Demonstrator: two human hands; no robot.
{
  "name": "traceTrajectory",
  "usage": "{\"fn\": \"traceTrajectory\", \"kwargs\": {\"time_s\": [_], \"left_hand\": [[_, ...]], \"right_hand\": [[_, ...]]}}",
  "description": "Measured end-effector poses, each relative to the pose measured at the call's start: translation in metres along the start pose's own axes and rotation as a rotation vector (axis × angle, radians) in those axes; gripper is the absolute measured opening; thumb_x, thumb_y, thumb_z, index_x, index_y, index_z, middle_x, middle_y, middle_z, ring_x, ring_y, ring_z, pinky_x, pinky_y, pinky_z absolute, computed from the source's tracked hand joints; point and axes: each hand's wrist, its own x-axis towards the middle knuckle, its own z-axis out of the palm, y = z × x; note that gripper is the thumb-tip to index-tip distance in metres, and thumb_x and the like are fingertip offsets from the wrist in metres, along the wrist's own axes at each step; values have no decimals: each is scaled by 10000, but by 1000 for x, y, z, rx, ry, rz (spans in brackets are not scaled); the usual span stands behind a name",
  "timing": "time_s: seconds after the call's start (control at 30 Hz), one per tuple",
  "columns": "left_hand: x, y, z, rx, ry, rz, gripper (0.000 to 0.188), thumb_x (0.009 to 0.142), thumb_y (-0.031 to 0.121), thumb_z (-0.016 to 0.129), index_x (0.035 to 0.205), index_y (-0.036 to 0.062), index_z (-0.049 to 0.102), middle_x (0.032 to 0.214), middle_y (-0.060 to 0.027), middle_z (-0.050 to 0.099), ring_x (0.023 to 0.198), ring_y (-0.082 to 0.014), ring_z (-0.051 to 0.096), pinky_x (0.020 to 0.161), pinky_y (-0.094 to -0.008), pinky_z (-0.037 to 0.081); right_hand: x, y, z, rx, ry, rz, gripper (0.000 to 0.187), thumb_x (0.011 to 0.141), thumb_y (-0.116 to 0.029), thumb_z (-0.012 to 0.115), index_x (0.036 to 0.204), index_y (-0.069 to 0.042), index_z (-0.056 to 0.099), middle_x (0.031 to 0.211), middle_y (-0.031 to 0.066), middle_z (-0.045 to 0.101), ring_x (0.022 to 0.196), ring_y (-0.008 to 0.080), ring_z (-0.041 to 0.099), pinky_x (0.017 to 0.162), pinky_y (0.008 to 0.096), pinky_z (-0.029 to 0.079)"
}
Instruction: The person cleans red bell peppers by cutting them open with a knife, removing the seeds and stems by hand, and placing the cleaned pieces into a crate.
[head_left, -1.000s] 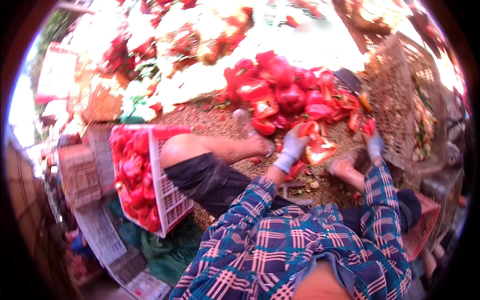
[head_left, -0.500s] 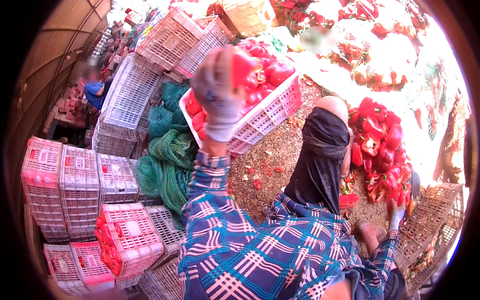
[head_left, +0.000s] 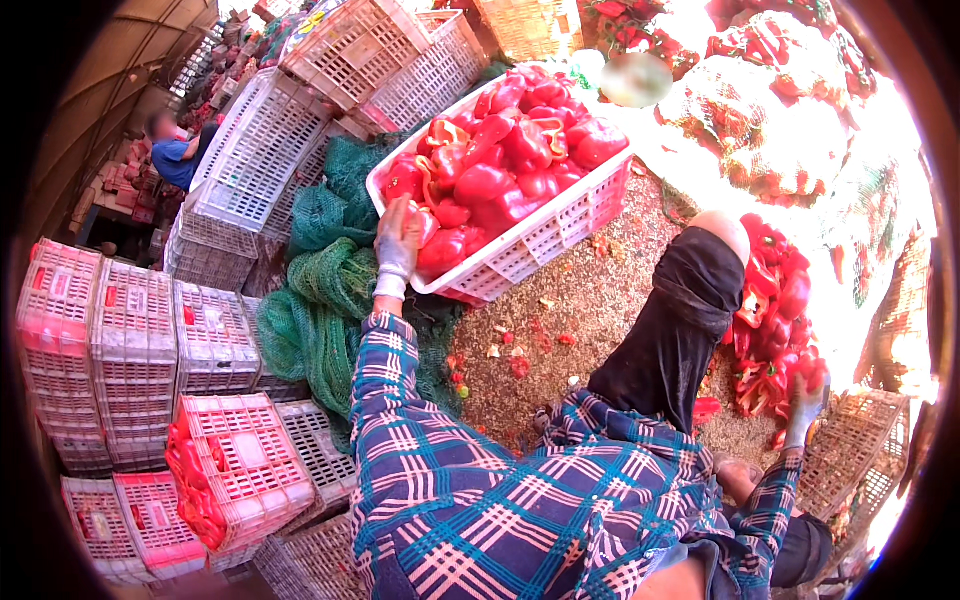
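Observation:
A white-rimmed plastic crate (head_left: 545, 238) heaped with red bell peppers (head_left: 500, 190) stands ahead of me. My left hand (head_left: 396, 240), in a pale glove, rests at the crate's near-left corner. Its fingers stretch over the rim against the peppers there, and I see nothing held in it. Over on the right, my gloved right hand (head_left: 803, 408) is closed around a red pepper (head_left: 808, 372) at the near end of a pile of peppers (head_left: 768, 300) on the ground. Some peppers in this pile look split or cut open.
Green netting (head_left: 335, 290) lies bunched left of the crate. Stacked crates (head_left: 135, 330) fill the left side, with tilted crates (head_left: 355, 50) behind. Net sacks of peppers (head_left: 770, 130) lie far right; an old crate (head_left: 850, 450) leans near my right hand. Another person (head_left: 175, 155) sits far left.
My left hand has let go of a red pepper over the crate and come down to its near-left corner. My right hand stays by the pile. The view has shifted slightly.

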Motion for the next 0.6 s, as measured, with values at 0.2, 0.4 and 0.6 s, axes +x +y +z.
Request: {"fn": "traceTrajectory", "kwargs": {"time_s": [0.2, 0.4, 0.6], "left_hand": [[4, -34, 11, -1054, 167, -599, 482, 1010, 405, 473, 1279, 13, 558, 1215, -71, 608, 1075, -174, 585, 977, -316, 453], [-2, -29, 18, -710, 91, -375, 473, 998, 368, 508, 1294, 3, 564, 1253, -120, 605, 1143, -199, 567, 1003, -312, 429], [-8, -19, -17, 18, 212, -60, 405, 972, 317, 540, 1295, 73, 561, 1321, -212, 534, 1251, -379, 479, 1048, -424, 387]], "right_hand": [[62, -233, -7, 422, 16, -166, 630, 848, -140, 730, 1399, -23, 448, 1276, 75, 580, 1133, 153, 561, 946, 283, 478], [26, -469, 104, 759, -727, -405, 642, 822, -118, 746, 1383, -16, 451, 1243, 60, 592, 1115, 153, 565, 957, 287, 468], [-57, -555, 290, 700, -1570, -445, 655, 796, -96, 761, 1368, -10, 454, 1211, 45, 603, 1097, 154, 570, 967, 291, 458]]}}
